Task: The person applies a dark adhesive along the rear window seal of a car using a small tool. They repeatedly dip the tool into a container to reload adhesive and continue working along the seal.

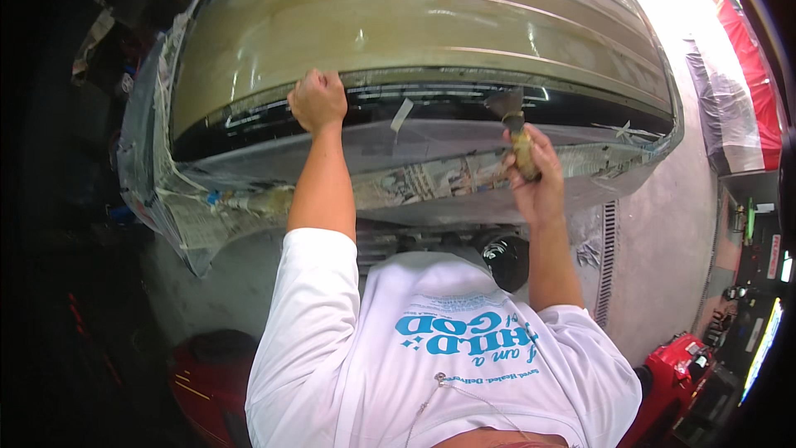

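A large glossy olive-yellow vehicle panel point(348, 25), probably a roof, curves across the upper middle of the head view, with a dark shiny band point(448, 99) along its near edge. My left hand point(317, 101) is closed in a fist at that edge, left of centre; whatever is in its fingers, if anything, is hidden. In my right hand point(539, 174) is a scraper point(522, 148) with a worn yellowish handle. Its flared dark blade points up over the band, and I cannot tell whether it touches. A pale strip of tape point(402, 114) hangs between my hands.
Clear plastic film point(373, 139) and taped newspaper point(431, 181) cover the vehicle below the band. A black round object point(505, 261) is near my body. A floor grate point(608, 257) lies to the right. Red equipment point(676, 369) stands at the lower right, and a red-and-grey cover point(746, 83) is farther up.
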`<state>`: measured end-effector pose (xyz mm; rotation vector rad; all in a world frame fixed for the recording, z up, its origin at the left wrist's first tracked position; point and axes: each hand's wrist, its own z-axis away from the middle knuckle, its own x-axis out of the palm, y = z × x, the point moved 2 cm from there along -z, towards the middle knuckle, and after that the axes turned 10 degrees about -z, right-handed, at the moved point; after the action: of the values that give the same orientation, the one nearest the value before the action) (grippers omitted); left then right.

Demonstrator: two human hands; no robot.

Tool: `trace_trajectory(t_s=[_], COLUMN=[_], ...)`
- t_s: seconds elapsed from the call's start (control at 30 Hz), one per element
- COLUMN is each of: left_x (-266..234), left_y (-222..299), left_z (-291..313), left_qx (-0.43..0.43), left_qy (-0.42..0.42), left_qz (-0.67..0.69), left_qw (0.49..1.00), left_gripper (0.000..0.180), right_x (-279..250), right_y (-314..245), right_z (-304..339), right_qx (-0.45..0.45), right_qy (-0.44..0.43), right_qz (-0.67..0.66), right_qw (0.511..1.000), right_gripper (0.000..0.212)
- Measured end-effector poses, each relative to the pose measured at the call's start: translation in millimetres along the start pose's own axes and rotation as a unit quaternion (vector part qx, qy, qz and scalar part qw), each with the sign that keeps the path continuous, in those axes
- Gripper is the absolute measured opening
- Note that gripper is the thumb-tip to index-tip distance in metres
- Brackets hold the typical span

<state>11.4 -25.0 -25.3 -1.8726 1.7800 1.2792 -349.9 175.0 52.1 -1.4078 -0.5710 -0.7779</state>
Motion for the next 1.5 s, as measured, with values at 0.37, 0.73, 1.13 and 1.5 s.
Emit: trace_trajectory(t_s=[0.37,0.73,1.13,1.5], left_x=[-6.3,-1.5,6.4,1.7], left_y=[0.2,-3.6,-8.4,0.7], left_z=[-0.5,0.5,0.9,0.0], left_qx=[-0.014,-0.018,0.0,-0.002], left_qy=[-0.042,-0.05,0.0,-0.118], left_qz=[0.026,0.039,0.046,0.003], left_qw=[0.999,0.998,0.999,0.993], left_gripper=[0.029,0.029,0.034,0.036], right_x=[78.0,79.1,72.0,123.1], right_y=[-14.7,12.1,17.5,14.8], right_z=[-91.2,-150.8,-157.0,-206.6], right_qx=[-0.312,-0.163,-0.193,-0.085], right_qy=[-0.111,-0.204,-0.232,-0.319], right_qz=[0.75,0.915,0.904,0.894], right_qw=[0.573,0.309,0.301,0.303], right_gripper=[0.029,0.018,0.018,0.015])
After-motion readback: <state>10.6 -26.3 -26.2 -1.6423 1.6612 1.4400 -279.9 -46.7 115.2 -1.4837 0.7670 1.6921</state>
